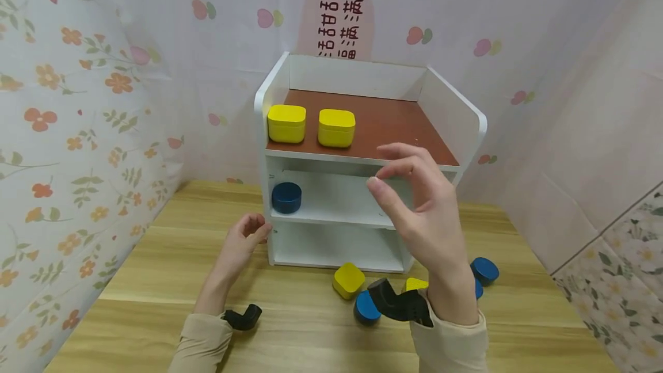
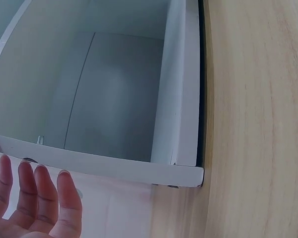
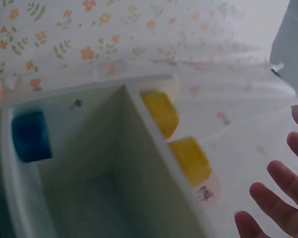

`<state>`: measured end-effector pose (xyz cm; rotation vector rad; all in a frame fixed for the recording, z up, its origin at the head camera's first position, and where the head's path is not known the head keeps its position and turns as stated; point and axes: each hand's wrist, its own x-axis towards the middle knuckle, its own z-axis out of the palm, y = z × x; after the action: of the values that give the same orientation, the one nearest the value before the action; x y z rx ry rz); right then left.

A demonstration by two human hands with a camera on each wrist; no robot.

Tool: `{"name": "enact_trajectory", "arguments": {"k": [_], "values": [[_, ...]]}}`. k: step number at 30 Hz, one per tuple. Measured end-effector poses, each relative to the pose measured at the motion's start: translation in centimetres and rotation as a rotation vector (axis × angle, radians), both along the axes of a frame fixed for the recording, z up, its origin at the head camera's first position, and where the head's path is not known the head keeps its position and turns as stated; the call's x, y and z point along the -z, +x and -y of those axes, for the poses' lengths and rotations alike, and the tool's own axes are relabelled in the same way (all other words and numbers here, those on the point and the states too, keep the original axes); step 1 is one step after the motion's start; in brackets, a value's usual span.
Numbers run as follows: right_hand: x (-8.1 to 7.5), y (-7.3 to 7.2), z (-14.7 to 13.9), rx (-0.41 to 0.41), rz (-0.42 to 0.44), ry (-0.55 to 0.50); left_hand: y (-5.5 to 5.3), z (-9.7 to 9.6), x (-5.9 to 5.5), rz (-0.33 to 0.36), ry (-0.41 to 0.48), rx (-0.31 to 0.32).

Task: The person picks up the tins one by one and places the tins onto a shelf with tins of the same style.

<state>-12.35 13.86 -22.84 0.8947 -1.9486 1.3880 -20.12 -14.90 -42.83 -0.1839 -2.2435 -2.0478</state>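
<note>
Two yellow boxes (image 1: 287, 124) sit slightly apart on the brown top of the white shelf unit (image 1: 357, 79), at its front edge toward the left. Inside the unit, a dark blue round tin (image 1: 286, 198) stands at the left end of the middle level. The right hand (image 1: 427, 206) is raised before the unit's upper right part, fingers spread and bent, with a gap between thumb and forefinger. Beside the unit's left panel is the left hand (image 1: 244, 238), its fingers loosely extended at the panel's edge; whether they touch it, I cannot tell. On the wooden table (image 1: 155, 281), just in front of the unit, lie a yellow block (image 1: 349, 280) and a brighter blue tin (image 1: 368, 308); another yellow piece (image 1: 415, 284) is partly hidden by the right wrist's black mount (image 1: 399, 302). Right of the unit's front lies a tilted blue piece (image 1: 484, 271). Flowered cloth (image 1: 62, 131) hangs left of the unit.
</note>
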Motion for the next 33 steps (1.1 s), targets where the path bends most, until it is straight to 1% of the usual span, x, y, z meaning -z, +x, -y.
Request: {"name": "enact_trajectory", "arguments": {"k": [3,6,9,12,15,17,20,24,29,33], "values": [[2.4,0.4,-0.9,0.016,0.04,-0.061,0.1,0.0,-0.1,0.006,0.006,0.004],[5.0,0.6,-2.3,0.06,0.104,-0.091,0.0,0.0,-0.1,0.002,0.012,0.006],[7.7,0.7,-4.0,0.101,0.194,-0.117,0.0,0.0,-0.1,-0.002,0.009,0.0],[10.4,1.1,-5.9,0.155,0.305,-0.162,-0.1,0.1,0.0,0.0,0.008,-0.005],[12.9,1.4,-7.7,0.228,0.402,-0.191,-0.2,0.1,0.1,0.006,0.014,-0.004],[14.3,1.5,-8.8,0.282,0.456,-0.177,-0.2,0.1,0.1,0.006,0.014,-0.003],[16.5,1.6,-10.1,0.359,0.539,-0.129,-0.1,0.1,0.1,0.004,0.015,-0.001],[18.7,1.5,-11.4,0.421,0.637,-0.094,0.0,0.2,0.3,0.004,0.005,-0.003],[20.5,1.3,-12.3,0.458,0.683,-0.114,0.0,0.1,0.3,0.015,0.003,0.0],[21.5,1.0,-12.7,0.479,0.725,-0.097,0.0,0.0,0.2,0.015,0.005,0.001]]}}
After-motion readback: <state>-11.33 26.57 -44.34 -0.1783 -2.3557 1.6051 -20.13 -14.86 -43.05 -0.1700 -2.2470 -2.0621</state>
